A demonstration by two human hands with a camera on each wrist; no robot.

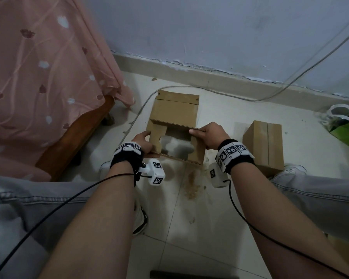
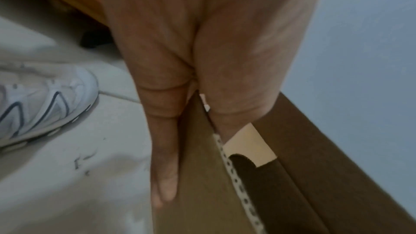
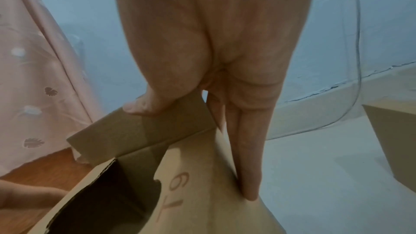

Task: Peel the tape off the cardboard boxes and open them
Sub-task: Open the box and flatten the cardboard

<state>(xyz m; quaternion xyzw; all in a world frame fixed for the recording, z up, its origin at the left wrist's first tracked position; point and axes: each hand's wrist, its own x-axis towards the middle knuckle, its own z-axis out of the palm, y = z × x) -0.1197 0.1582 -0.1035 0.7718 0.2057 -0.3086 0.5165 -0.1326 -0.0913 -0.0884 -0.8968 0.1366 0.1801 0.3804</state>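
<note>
We are holding the open box (image 1: 175,135) above the floor (image 1: 189,218), left hand (image 1: 143,142) and right hand (image 1: 212,137) each grasping a side wall, while the taped box (image 1: 263,143) is waiting at right; squeezing could be buckling the thin cardboard.

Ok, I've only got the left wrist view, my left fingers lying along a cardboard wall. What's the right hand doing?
Observer: The right hand pinches the open box on the opposite side, thumb on a flap.
Operator: Any more boxes?
Observer: Yes, a second box stands on the floor to its right, flaps shut.
Operator: Anything behind the open one?
Observer: A grey cable runs along the floor there.
</note>
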